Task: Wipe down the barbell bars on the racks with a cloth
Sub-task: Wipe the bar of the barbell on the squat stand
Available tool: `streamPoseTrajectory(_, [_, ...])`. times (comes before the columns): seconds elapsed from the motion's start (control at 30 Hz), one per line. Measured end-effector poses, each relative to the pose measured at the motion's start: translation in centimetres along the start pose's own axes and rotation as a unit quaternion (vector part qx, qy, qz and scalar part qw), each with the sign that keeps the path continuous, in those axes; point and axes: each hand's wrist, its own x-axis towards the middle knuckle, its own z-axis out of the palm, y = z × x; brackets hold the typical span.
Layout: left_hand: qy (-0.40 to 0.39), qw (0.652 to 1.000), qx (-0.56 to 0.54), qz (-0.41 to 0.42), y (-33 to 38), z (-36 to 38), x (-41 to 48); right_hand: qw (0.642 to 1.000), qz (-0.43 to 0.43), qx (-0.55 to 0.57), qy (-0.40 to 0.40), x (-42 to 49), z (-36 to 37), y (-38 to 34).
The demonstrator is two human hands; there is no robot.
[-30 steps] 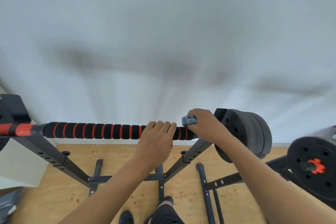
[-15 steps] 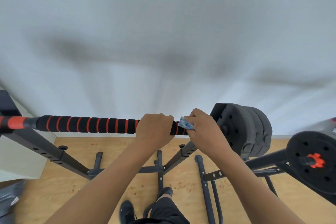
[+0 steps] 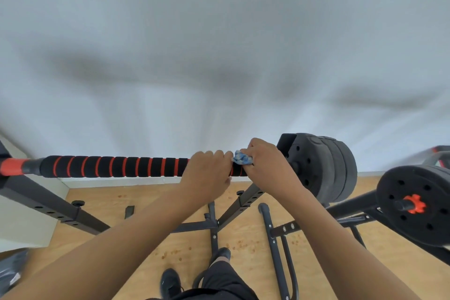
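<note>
A barbell bar point(image 3: 114, 166) with black foam and red rings lies across the rack point(image 3: 246, 198) in front of me. My left hand point(image 3: 207, 173) grips the bar, fingers curled over its top. Just to its right, my right hand point(image 3: 266, 165) holds a crumpled blue cloth point(image 3: 241, 158) pressed against the bar, close to the black weight plates point(image 3: 323, 168) at the bar's right end. The stretch of bar under both hands is hidden.
A second barbell with a black plate and red collar point(image 3: 414, 204) sits at the right on another stand. Black rack legs point(image 3: 214, 226) cross the wooden floor below. My shoes point(image 3: 170, 282) stand between them. A white wall rises close behind.
My left hand has curled tighter round the bar. My right hand with the cloth has slid a little left, toward the left hand.
</note>
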Motion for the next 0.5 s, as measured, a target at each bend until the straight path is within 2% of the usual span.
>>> streamPoseTrajectory(0.13, [-0.024, 1.0, -0.003, -0.01, -0.5, 0.4, 1.1, 1.0, 0.011, -0.004, -0.006, -0.5, 0.2, -0.6])
streamPoseTrajectory(0.23, [-0.08, 0.994, -0.067, -0.031, -1.0, -0.3, 2.4, 1.0, -0.008, -0.025, 0.003, -1.3, -0.6, -1.3])
streamPoseTrajectory(0.3, [-0.171, 0.974, -0.143, -0.04, -1.9, -0.7, 3.6, 1.0, -0.011, -0.025, 0.013, -1.5, -0.5, -1.4])
streamPoseTrajectory(0.4, [-0.3, 0.899, -0.314, -0.053, -3.6, -1.3, 5.1, 0.999, -0.014, -0.024, 0.022, -2.0, -0.2, -1.1])
streamPoseTrajectory(0.43, [-0.312, 0.881, -0.351, -0.051, -3.9, -1.5, 5.2, 0.999, -0.016, -0.026, 0.024, -2.1, -0.2, -1.0])
streamPoseTrajectory(0.47, [-0.302, 0.879, -0.365, -0.046, -4.1, -1.7, 5.1, 0.999, -0.018, -0.023, 0.032, -2.1, -0.2, -0.8])
streamPoseTrajectory(0.5, [-0.266, 0.9, -0.343, -0.039, -4.0, -1.9, 4.8, 0.999, -0.014, -0.013, 0.045, -2.0, -0.3, -0.7])
